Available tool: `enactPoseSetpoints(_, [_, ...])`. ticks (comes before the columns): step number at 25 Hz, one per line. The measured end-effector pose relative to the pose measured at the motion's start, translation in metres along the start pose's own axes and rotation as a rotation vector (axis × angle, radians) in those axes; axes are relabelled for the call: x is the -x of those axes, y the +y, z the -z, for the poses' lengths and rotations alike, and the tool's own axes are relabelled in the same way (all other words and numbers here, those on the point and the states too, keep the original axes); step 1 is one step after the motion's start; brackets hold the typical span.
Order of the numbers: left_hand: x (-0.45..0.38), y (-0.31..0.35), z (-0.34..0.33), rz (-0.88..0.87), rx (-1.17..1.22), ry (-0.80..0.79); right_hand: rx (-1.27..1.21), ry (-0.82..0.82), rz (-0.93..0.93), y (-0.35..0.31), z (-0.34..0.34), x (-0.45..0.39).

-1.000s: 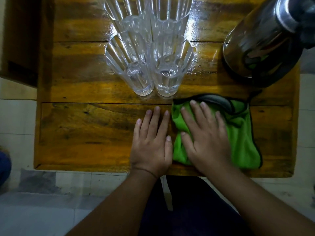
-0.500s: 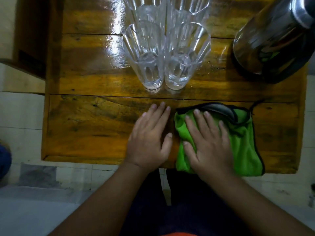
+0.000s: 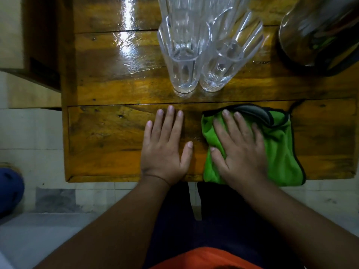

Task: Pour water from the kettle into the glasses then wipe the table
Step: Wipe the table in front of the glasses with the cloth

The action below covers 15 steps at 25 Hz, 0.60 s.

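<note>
Several clear ribbed glasses stand close together at the table's far middle; the nearest two are the left glass (image 3: 182, 55) and the right glass (image 3: 225, 57). A shiny steel kettle (image 3: 318, 30) sits at the far right, partly cut off by the frame. A green cloth (image 3: 279, 148) with a dark hem lies on the near right of the wooden table (image 3: 108, 133). My right hand (image 3: 239, 150) lies flat on the cloth with fingers spread. My left hand (image 3: 167, 148) rests palm down on bare wood just left of the cloth, holding nothing.
The far left of the tabletop shines wet (image 3: 130, 47). A dark wooden piece of furniture (image 3: 38, 45) stands left of the table. Pale floor tiles (image 3: 33, 131) surround it, and a blue object (image 3: 9, 189) sits at the left edge. My dark-clothed legs are below the near table edge.
The view has shifted so the table and glasses sit further right and higher in the frame. My hands have drawn slightly apart; the right hand still presses the cloth.
</note>
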<state>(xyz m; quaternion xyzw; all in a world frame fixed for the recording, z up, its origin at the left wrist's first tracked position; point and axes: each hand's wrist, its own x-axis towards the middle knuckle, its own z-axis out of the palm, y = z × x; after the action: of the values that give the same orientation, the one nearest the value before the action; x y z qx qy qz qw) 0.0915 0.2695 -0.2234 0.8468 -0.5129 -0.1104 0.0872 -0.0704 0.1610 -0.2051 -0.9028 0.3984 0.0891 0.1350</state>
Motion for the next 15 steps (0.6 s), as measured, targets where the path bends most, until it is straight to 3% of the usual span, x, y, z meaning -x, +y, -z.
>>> enactPoseSetpoints(4, [-0.001,-0.003,-0.001,-0.003,0.022,0.005,-0.047,0.063,-0.054,-0.018,0.004,-0.020])
enactPoseSetpoints(9, [0.002,-0.003,-0.002,-0.025,0.013,-0.012,0.024,0.035,0.064,-0.030,-0.015,0.026])
enactPoseSetpoints(15, [0.003,-0.010,0.006,-0.053,0.170,-0.018,-0.054,0.086,-0.066,-0.047,-0.008,-0.008])
